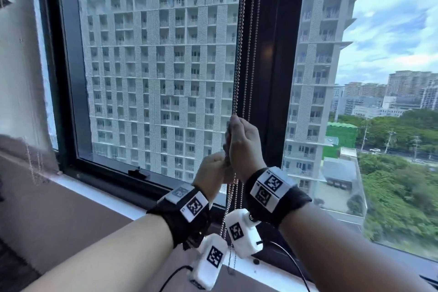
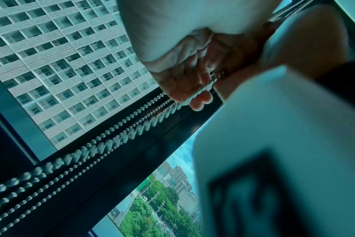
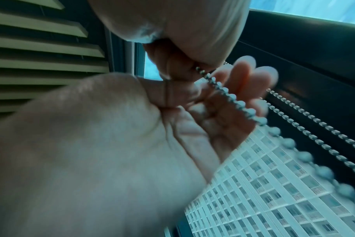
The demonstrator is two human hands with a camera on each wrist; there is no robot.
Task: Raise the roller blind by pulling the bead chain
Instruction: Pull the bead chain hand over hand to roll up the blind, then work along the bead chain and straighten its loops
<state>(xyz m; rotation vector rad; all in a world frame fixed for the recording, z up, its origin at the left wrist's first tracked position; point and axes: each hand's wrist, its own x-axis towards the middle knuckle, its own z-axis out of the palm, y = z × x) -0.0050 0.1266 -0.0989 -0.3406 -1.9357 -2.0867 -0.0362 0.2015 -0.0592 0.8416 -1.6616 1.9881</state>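
Several strands of metal bead chain (image 1: 239, 54) hang in front of the dark window mullion (image 1: 272, 78). My right hand (image 1: 244, 144) grips one strand, fingers curled round it, at about sill-to-mid-window height. My left hand (image 1: 211, 169) holds the chain just below and to the left of the right hand, almost touching it. In the right wrist view the bead chain (image 3: 233, 102) runs between thumb and curled fingers of my right hand (image 3: 213, 99). In the left wrist view the chain (image 2: 132, 128) passes through my left hand (image 2: 188, 83). The blind fabric is out of view; the glass is uncovered.
A white window sill (image 1: 113, 199) runs below the glass, with a black latch (image 1: 139, 173) on the lower frame. A second thin chain (image 1: 33, 163) hangs by the wall at far left. Horizontal slats (image 3: 40, 48) show overhead in the right wrist view.
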